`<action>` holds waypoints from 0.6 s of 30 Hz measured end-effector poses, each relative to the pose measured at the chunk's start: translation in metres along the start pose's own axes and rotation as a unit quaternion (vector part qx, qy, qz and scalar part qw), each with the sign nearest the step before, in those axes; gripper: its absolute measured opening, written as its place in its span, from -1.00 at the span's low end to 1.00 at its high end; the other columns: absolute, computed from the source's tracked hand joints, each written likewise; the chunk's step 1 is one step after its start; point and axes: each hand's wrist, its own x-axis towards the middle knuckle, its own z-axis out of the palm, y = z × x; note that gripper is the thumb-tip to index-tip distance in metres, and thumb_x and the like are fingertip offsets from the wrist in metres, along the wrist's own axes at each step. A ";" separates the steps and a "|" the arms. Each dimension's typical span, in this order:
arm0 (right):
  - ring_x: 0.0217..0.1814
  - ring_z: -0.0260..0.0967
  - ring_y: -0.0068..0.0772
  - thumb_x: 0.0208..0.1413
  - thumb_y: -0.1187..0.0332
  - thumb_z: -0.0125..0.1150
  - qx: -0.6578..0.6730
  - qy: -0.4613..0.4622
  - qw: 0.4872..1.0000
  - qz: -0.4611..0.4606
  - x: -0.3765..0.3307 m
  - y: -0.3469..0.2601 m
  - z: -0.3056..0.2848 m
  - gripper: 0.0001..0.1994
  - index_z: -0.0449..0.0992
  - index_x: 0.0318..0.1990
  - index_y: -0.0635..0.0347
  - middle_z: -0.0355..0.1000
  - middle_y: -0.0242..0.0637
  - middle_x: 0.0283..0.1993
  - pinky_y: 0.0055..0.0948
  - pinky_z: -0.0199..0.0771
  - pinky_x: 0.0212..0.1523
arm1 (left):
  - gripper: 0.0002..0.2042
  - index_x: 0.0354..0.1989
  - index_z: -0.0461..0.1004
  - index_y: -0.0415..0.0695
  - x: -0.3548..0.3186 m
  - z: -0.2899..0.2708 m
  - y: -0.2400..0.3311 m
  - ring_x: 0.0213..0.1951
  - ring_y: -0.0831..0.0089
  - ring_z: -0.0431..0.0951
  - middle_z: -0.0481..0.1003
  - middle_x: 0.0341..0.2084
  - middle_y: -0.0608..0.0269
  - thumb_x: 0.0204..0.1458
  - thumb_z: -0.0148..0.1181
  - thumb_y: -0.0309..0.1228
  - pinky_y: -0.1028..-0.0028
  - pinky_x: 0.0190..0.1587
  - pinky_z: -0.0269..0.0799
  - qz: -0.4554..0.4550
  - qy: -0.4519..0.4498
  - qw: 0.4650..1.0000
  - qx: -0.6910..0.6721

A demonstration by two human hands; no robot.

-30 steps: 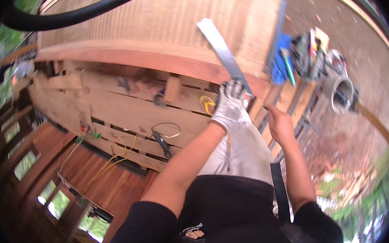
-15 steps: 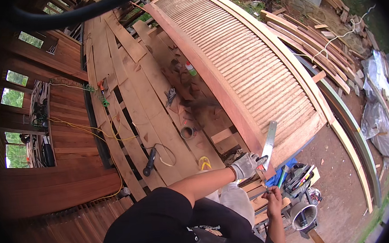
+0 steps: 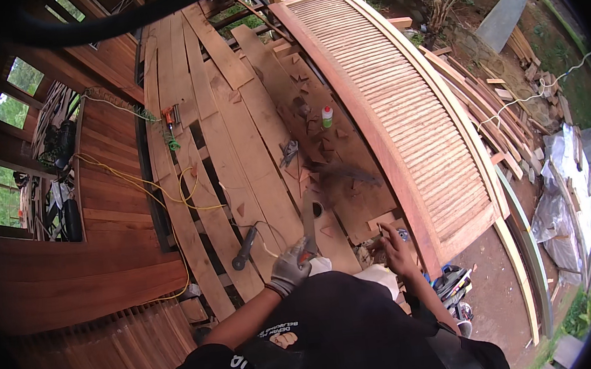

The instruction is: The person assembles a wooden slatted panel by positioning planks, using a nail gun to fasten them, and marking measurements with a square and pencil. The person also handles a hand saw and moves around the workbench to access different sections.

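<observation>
My left hand (image 3: 291,268), in a grey work glove, is closed round the handle of a try square (image 3: 308,215). Its metal blade points away from me over the planks. My bare right hand (image 3: 398,249) is raised with the fingers pinched together beside the near end of a slatted wooden panel (image 3: 408,111). A thin dark tip shows at those fingers, too small to name. The panel has a reddish board (image 3: 362,101) along its left edge. A black corded power tool (image 3: 245,248) lies on the planks left of my gloved hand.
A white and green bottle (image 3: 327,117) stands among wood offcuts on the brown boards. An orange tool (image 3: 170,118) and a yellow cord (image 3: 119,175) lie at the left. Stacked timber (image 3: 474,95) and plastic sheeting (image 3: 558,211) are at the right. Dark gaps run between the planks.
My left hand has drawn the try square off the panel's near corner and leftward over the planks. My right hand has come up and slightly left. The view has shifted too.
</observation>
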 end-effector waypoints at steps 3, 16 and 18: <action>-0.26 0.48 -0.44 0.33 0.46 -0.16 0.016 -0.026 0.999 0.018 0.056 -0.027 0.051 -0.64 0.20 0.25 0.26 0.51 -0.18 -0.25 -0.44 0.50 -0.17 | -0.34 0.32 0.29 -0.14 -0.010 -0.049 -0.050 -0.03 -0.04 0.55 0.52 -0.02 -0.14 -0.07 0.15 -0.33 0.14 0.07 0.45 -0.046 0.085 0.995 -0.008; -0.42 0.31 -0.62 0.36 0.42 -0.08 -0.114 -0.094 0.987 -0.068 0.270 -0.145 0.222 -0.74 0.42 0.11 0.24 0.44 -0.35 -0.42 -0.54 0.33 -0.34 | -0.35 0.36 0.26 -0.07 0.019 -0.176 -0.144 0.00 0.06 0.59 0.52 0.04 -0.06 -0.02 0.13 -0.42 0.31 0.01 0.52 -0.219 0.276 0.932 -0.089; -0.38 0.35 -0.61 0.35 0.42 -0.07 -0.142 -0.107 0.983 -0.049 0.314 -0.154 0.246 -0.76 0.47 0.05 0.24 0.43 -0.33 -0.46 -0.52 0.36 -0.30 | -0.36 0.36 0.26 -0.14 0.041 -0.189 -0.157 0.00 0.12 0.60 0.49 0.08 -0.08 -0.01 0.10 -0.48 0.33 0.00 0.51 -0.211 0.305 0.922 -0.113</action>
